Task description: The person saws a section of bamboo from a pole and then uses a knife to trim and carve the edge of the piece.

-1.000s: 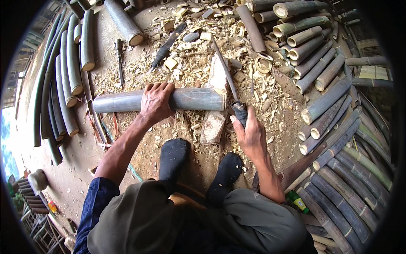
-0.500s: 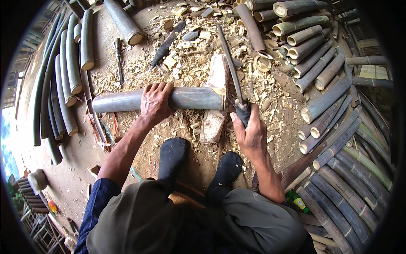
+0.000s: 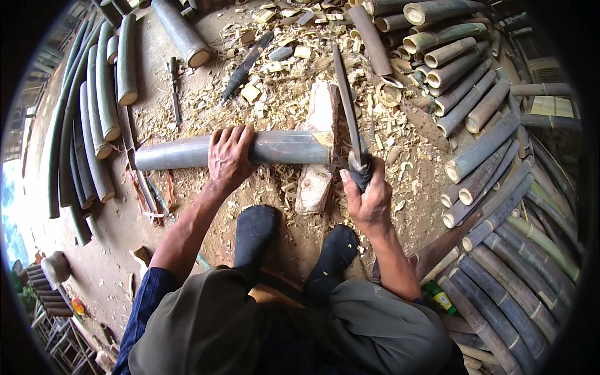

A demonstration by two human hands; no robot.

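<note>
My left hand (image 3: 231, 156) is wrapped over a thick grey-green bamboo section (image 3: 287, 146), which lies crosswise in front of me. Its right end rests across a pale, hacked wooden block (image 3: 315, 187), and a pale slanted cut shows at that end. In my right hand (image 3: 369, 199) is the dark-wrapped handle of a machete (image 3: 350, 100). The long blade points away from me, just right of the bamboo's end and apart from the block's far part.
Wood chips (image 3: 250, 112) litter the ground. Another wrapped-handled knife (image 3: 240, 75) and a thin chisel-like tool (image 3: 174, 90) lie beyond the bamboo. Bamboo lengths (image 3: 103, 87) lie at left; a large bamboo stack (image 3: 481, 162) fills the right. A green bottle (image 3: 439, 297) lies by my right knee.
The pale slanted cut at the bamboo's right end is larger. The machete blade has shifted and tilted slightly to the right. My left hand keeps its hold on the bamboo.
</note>
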